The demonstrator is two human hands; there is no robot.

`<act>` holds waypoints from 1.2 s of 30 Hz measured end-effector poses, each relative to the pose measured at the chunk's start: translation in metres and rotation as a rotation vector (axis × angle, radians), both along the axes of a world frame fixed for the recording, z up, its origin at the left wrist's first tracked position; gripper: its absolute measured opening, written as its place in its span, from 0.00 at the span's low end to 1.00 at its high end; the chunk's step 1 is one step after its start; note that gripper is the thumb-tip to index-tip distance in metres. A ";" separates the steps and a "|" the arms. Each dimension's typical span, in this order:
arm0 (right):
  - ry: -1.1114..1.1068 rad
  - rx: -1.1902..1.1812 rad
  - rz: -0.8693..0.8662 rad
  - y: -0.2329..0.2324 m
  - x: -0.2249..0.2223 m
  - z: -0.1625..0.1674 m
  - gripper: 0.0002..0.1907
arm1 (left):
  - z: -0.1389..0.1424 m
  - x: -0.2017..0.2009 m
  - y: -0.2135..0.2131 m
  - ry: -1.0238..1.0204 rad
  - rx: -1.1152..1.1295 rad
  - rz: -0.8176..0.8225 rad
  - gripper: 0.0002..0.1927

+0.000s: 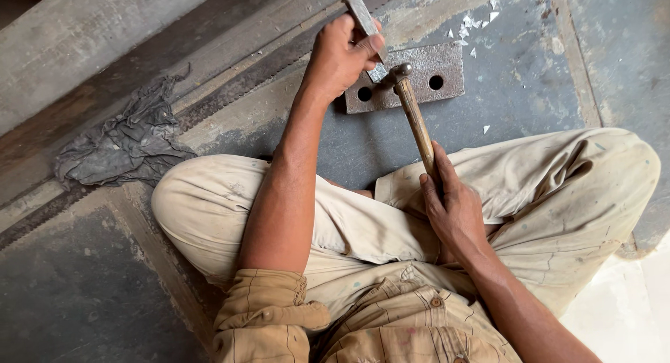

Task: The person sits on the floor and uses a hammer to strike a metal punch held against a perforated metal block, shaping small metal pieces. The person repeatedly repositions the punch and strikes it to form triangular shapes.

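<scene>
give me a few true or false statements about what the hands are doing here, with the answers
1. The right hand holds a hammer by its wooden handle. True.
2. The left hand is empty. False: it grips a flat metal bar.
3. The metal plate on the floor has holes in it. True.
4. A crumpled rag lies on the plate. False: it lies apart on the floor, beyond the person's left knee.
5. The person is standing. False: they sit cross-legged.

A wooden-handled hammer (416, 119) is lying head-down against a flat metal strip (366, 29) that is standing tilted on a rusty holed steel plate (419, 77) on the floor.
</scene>
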State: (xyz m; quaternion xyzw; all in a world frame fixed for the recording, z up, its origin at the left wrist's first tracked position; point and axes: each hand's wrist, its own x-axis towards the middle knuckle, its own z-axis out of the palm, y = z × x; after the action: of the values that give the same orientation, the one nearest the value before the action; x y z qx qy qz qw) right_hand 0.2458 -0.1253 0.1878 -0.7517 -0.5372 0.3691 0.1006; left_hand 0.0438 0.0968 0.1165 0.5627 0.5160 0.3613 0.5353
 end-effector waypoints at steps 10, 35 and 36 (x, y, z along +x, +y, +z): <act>0.431 -0.044 -0.275 -0.004 0.017 -0.006 0.30 | -0.018 0.007 -0.014 0.148 -0.045 -0.059 0.15; 0.725 0.168 -0.406 -0.027 0.038 -0.005 0.18 | -0.006 0.014 -0.021 0.265 0.251 -0.169 0.10; 0.723 0.249 -0.366 -0.031 0.039 -0.003 0.16 | -0.006 0.013 -0.020 0.278 0.258 -0.185 0.10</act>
State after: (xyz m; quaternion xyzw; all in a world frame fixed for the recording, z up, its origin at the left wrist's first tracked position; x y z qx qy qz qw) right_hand 0.2853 -0.1567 0.1849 -0.6391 -0.3653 0.5174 0.4364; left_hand 0.0566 0.0766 0.1110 0.7158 0.4807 0.2927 0.4135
